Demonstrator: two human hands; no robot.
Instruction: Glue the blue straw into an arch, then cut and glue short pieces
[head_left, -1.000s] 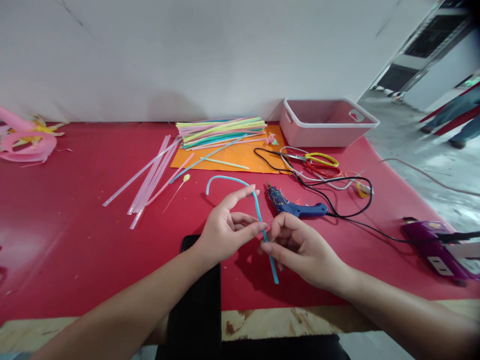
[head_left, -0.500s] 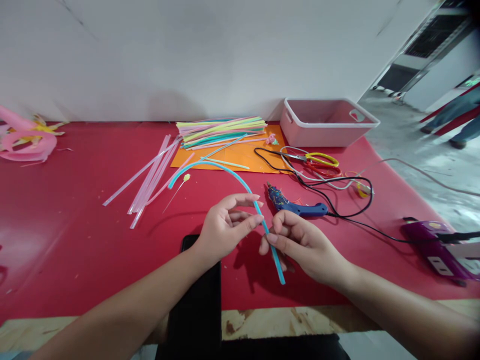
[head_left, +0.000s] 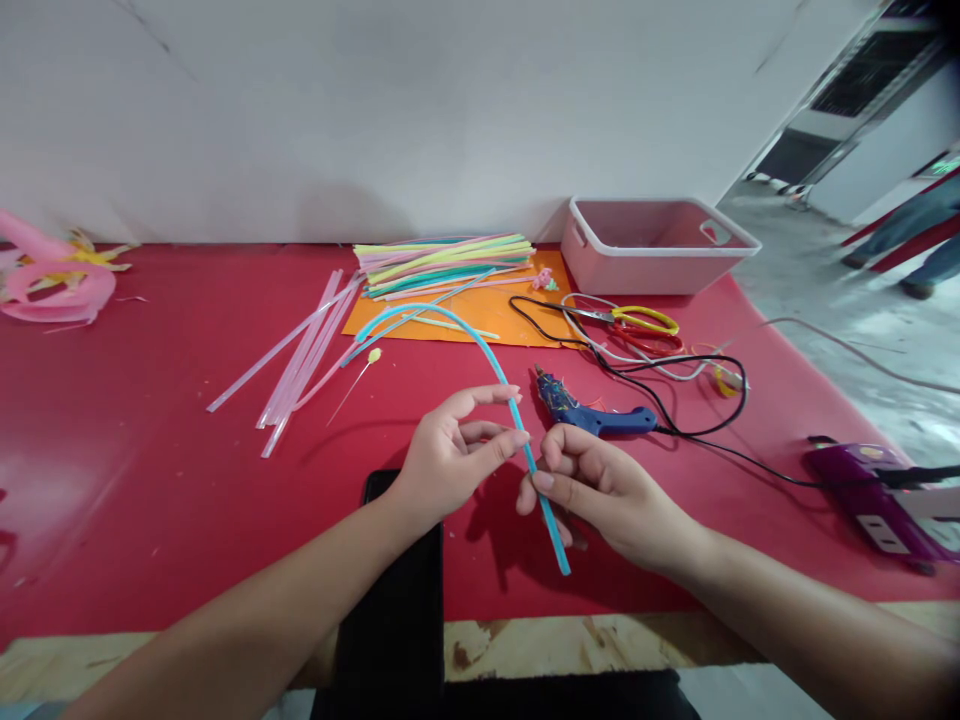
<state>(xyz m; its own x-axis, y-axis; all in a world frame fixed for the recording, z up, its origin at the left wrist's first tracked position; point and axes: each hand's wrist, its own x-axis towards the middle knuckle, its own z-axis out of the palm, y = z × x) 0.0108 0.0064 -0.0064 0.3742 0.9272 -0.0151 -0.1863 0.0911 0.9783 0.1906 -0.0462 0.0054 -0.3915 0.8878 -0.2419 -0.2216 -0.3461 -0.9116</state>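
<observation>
From where I stand, the blue strip [head_left: 491, 359] is up in the person's 2 hands, above the red tabletop [head_left: 187, 520], with a faint shadow on the red to its left. It is slim, sky blue and smooth-looking, paler along parts of its length. Its far part bows into a wide arch leaning left, and its near part runs nearly straight, slanting toward the table's front edge and ending in a blunt cut. The arch's tip overlaps other strips in my view, so I can't tell whether it touches them.

The left hand [head_left: 457, 450] holds the strip lightly between thumb and fingertips, around its middle. The right hand [head_left: 600, 490] pinches it just below, thumb against curled fingers, with the cut end poking out beneath.

A black phone-like slab [head_left: 397, 600] lies under the left forearm. Just beyond the right hand rests a blue glue gun [head_left: 611, 420]; past it are scissors [head_left: 637, 320] with 1 yellow and 1 red handle. A pile of coloured strips [head_left: 442, 262] sits on an orange sheet [head_left: 540, 328], beside a pink bin [head_left: 637, 270]. On the purple box [head_left: 855, 490] at far right, pale patches show, too blurred to read.
</observation>
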